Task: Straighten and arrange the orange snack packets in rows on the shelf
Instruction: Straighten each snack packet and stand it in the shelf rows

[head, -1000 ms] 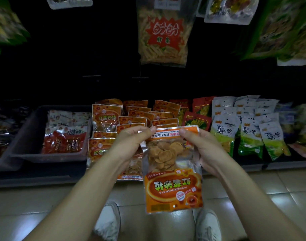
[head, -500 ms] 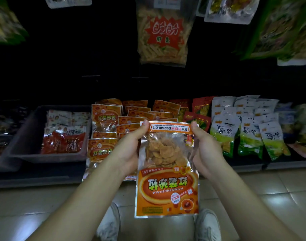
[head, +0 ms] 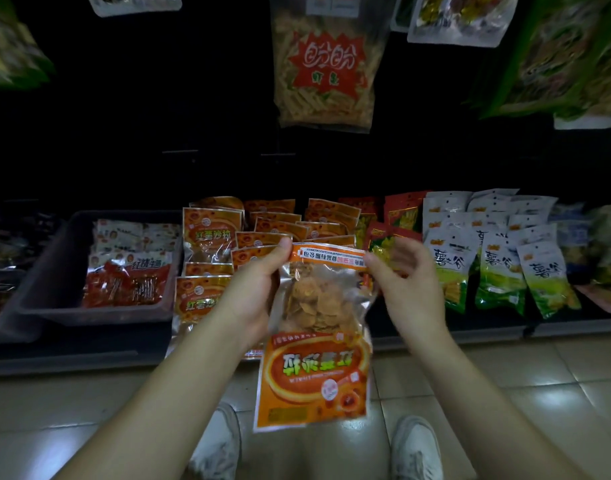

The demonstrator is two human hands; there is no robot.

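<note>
An orange snack packet (head: 314, 368) hangs upside down in front of the low shelf, with round chips showing through its clear upper half. My left hand (head: 252, 296) grips its top left corner and side. At the top right corner, the fingertips of my right hand (head: 408, 289) pinch the edge while the other fingers are spread. Behind my hands, several more orange packets (head: 212, 233) lie in overlapping rows on the dark shelf (head: 89, 355); some are tilted or askew.
A grey bin (head: 54, 271) with red and white packets stands left of the orange ones. White and green packets (head: 498, 268) and red ones (head: 401, 213) lie to the right. A large bag of yellow sticks (head: 326, 64) hangs above. My white shoes (head: 416, 445) stand on the tiled floor.
The held packet has tilted and shifted a little to the right. My right hand has loosened from a full grip on the side to a fingertip pinch at the top corner.
</note>
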